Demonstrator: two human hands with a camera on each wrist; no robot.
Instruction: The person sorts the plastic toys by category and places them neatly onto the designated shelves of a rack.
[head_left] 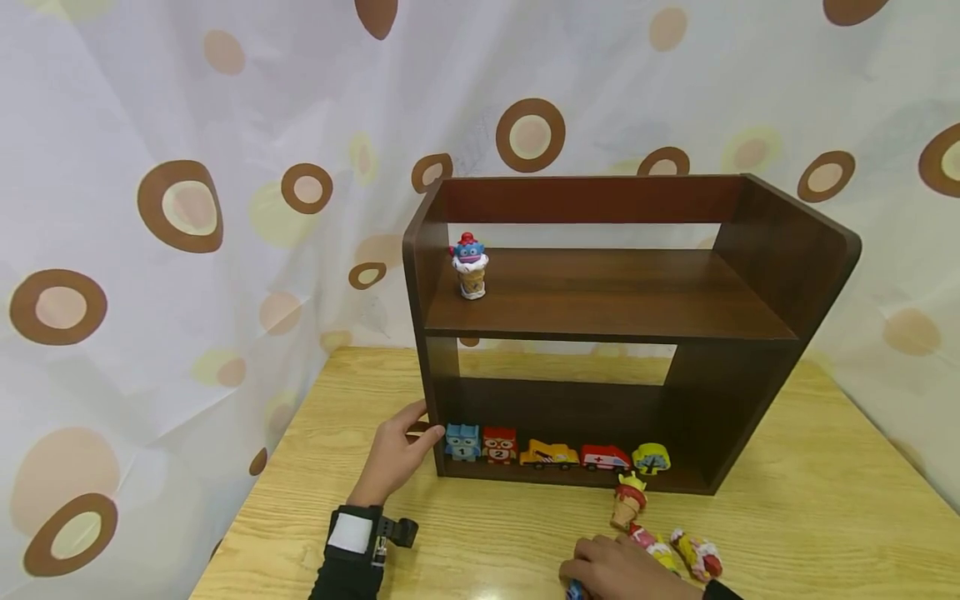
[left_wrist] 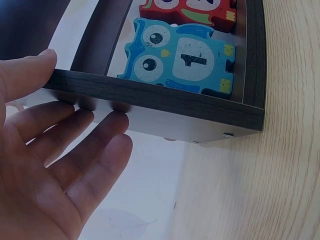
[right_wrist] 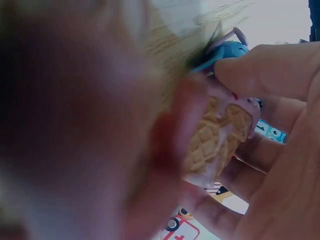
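A dark brown two-tier shelf [head_left: 615,287] stands on the table. My left hand [head_left: 397,454] holds its left side panel, thumb at the front edge and fingers against the outer face, as the left wrist view shows. Near the table's front, my right hand [head_left: 618,571] grips a toy ice-cream cone [right_wrist: 220,135] with a waffle-patterned base and a blue piece on top; the hand covers most of it in the head view. Close by lie an ice-cream cone figure with a red and yellow top [head_left: 628,500], a pink-and-yellow figure [head_left: 654,550] and a red, white and yellow figure [head_left: 697,556].
A blue-faced cone figure [head_left: 470,267] stands at the upper tier's left. Along the lower tier sit a blue owl [head_left: 462,443], a red owl [head_left: 500,446], a yellow truck [head_left: 550,455], a red ambulance [head_left: 605,457] and a yellow-green tree [head_left: 651,458]. A patterned curtain [head_left: 247,125] hangs behind.
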